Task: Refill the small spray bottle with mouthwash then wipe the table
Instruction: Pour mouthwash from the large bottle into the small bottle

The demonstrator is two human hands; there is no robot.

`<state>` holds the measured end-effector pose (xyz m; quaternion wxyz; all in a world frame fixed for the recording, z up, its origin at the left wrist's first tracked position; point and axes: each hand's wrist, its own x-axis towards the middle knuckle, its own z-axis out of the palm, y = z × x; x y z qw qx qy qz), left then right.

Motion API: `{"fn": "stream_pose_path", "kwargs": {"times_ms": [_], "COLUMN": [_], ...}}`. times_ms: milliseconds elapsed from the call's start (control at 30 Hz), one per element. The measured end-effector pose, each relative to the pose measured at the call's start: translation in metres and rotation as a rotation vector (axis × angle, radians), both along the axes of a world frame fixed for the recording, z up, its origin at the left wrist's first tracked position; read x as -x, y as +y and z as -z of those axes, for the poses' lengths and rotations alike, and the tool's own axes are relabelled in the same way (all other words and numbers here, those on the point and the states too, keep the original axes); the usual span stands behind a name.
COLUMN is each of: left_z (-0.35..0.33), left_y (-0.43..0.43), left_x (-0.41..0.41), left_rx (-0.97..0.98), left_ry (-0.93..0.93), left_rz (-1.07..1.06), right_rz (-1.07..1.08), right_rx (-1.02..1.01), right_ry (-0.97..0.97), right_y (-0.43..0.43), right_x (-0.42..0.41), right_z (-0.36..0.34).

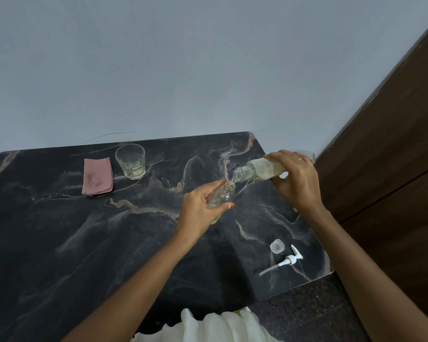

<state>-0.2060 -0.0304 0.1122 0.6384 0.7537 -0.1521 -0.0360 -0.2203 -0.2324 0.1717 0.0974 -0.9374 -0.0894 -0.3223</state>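
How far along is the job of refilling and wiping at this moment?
Done: both bottles are open; the cap and the spray pump lie on the table. In hand: the right hand tilts the mouthwash bottle over the small bottle, held by the left hand; liquid seems to run in. Left: refit the spray pump, then wipe with the pink cloth, which lies untouched.

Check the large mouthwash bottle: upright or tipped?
Tipped. The right hand holds the mouthwash bottle nearly sideways, its open neck angled down at the small bottle gripped by the left hand.
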Motion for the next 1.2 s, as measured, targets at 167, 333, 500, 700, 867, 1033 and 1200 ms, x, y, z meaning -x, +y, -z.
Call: {"fn": "stream_pose_path", "kwargs": {"times_ms": [167,333,500,700,867,1033,1200], "left_z": [0.0001,0.0009,0.0012,0.0000,-0.0002,0.0007,0.0010], "left_y": [0.0000,-0.0006,-0.0012,-0.0005,0.0001,0.0001,0.0002], "left_x": [0.0004,0.0004,0.0007,0.0014,0.0017,0.0027,0.0032], "left_rx": [0.001,0.006,0.006,0.015,0.015,0.021,0.031], "left_ry": [-0.005,-0.002,-0.001,-0.003,-0.005,-0.004,0.012], "left_rz": [-0.006,-0.011,-0.018,-0.016,-0.014,-0.012,-0.008], "right_rz": [-0.008,-0.010,-0.011,-0.008,-0.008,-0.011,-0.009], "right_rx": [0.013,0.027,0.041,0.040,0.044,0.047,0.042], "right_ry": [-0.005,-0.006,-0.013,-0.021,-0.024,-0.021,-0.018], "right_y": [-0.0015,-0.0029,-0.0033,-0.0034,-0.0033,-0.0036,-0.0038], "right_x": [-0.0009,-0.0018,-0.0015,-0.0011,-0.0006,-0.0002,0.0001], "right_z": [-0.0001,0.0004,0.0004,-0.0009,-0.0014,-0.0017,-0.0027]}}
